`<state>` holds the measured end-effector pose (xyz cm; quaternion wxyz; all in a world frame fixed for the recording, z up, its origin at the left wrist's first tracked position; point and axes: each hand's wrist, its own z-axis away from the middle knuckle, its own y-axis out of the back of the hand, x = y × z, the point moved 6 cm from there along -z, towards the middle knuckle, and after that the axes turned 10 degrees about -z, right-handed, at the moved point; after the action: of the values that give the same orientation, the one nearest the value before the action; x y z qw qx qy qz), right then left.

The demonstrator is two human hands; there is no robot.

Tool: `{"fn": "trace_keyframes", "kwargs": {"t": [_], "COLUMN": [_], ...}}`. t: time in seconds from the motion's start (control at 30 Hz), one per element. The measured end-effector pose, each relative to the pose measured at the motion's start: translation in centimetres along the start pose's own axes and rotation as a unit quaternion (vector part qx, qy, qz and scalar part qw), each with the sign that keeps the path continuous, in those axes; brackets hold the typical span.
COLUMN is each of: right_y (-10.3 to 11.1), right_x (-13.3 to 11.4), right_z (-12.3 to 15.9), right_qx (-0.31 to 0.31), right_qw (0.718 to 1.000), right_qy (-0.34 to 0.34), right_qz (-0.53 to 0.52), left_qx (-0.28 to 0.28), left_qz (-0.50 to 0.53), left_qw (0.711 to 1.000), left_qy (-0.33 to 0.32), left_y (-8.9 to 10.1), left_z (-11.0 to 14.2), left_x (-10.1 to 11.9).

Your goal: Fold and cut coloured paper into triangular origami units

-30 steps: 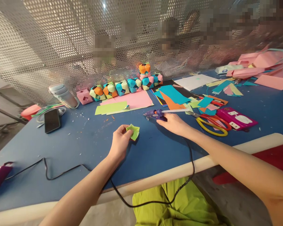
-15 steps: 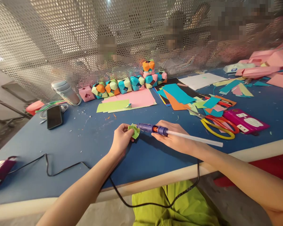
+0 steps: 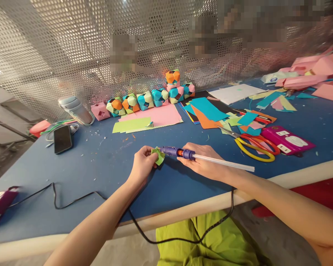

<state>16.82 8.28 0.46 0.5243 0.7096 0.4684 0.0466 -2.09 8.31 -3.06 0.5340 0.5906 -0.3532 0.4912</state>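
Observation:
Between thumb and fingers, my left hand [image 3: 144,161] pinches a small folded piece of green paper [image 3: 160,156]. My right hand [image 3: 202,159] is wrapped round a purple hot glue gun [image 3: 170,150], its nozzle pointing left, right at the green paper. Whether the tip touches the paper, I cannot tell. A long clear glue stick [image 3: 224,163] sticks out of the gun's back end. The gun's black cord [image 3: 183,242] hangs in a loop below the table edge. Both hands are over the blue table [image 3: 100,166].
Colourful folded paper balls [image 3: 145,100] line the back by the perforated metal screen [image 3: 94,55]. Green sheets [image 3: 133,125] lie before them. Scissors [image 3: 255,149], paper scraps [image 3: 248,119] and a purple power strip [image 3: 288,140] are on the right. A phone [image 3: 63,139] and bottle [image 3: 76,110] stand left.
The glue stick's free end reaches slightly less far to the right. Both hands stay in nearly the same place; the whole view has shifted a little.

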Motion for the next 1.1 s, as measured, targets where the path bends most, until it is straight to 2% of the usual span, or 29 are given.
{"fn": "trace_keyframes", "kwargs": {"t": [1.1], "right_y": [0.21], "right_x": [0.11], "right_z": [-0.09], "right_qx": [-0.022], "right_qw": [0.998], "right_qy": [-0.05], "right_qz": [0.027], "left_qx": [-0.007], "left_qz": [0.004], "left_qw": [1.0], "left_qy": [0.0], "left_y": [-0.21], "left_z": [-0.15], "left_x": [-0.21]}}
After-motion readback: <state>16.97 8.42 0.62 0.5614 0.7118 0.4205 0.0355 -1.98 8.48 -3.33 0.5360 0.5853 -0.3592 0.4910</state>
